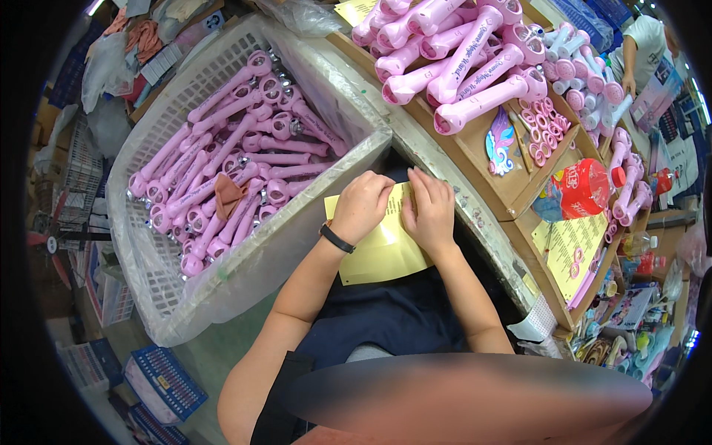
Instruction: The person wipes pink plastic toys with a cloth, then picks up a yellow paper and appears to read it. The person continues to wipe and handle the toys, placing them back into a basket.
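Note:
A yellow sheet (386, 259) with small dark print near its top lies over my lap, its lower part bowed and shiny. My left hand (361, 206) is at its upper left, thumb and fingertips pinched together at the top edge. A dark band circles that wrist. On the upper right edge, my right hand (432, 208) grips the sheet with its thumb on the face and fingers bent toward it. Whether a small piece sits between the left fingertips cannot be made out.
To the left stands a white plastic crate (222, 311) of pink toy wands (245, 133). On the right, a cardboard tray (482, 174) bears more pink wand handles (482, 104), pink rings (545, 130) and a red-labelled jar (575, 189). Another person (641, 44) is at the far right.

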